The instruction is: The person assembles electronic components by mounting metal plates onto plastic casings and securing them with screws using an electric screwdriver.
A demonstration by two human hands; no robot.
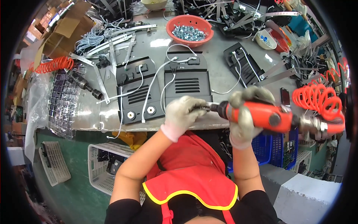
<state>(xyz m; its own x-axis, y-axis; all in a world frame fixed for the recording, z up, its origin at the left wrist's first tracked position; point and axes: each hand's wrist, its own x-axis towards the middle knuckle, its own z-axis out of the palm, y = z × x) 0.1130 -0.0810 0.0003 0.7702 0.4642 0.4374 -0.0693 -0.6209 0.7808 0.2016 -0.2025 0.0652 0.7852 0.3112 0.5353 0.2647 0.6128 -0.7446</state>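
Note:
My gloved right hand [246, 119] grips a red air screwdriver [261, 115], held level with its bit pointing left. At the bit's tip, my gloved left hand [184, 114] has its fingers pinched together; whatever is between them is too small or hidden to name. Just beyond my hands lies a black slotted metal panel [186, 87] with a white cable on it. To its left is a second black panel [140, 93], carrying two round white-and-metal fittings along its near edge. A red coiled air hose [319, 100] runs to the screwdriver's rear end.
A red bowl [190, 20] of small metal fasteners stands at the back. Another black panel [242, 65] lies to the right. On the left are a second power driver [84, 82], metal strips [102, 82] and bubble wrap [63, 97]. Crates [97, 164] stand below the table edge.

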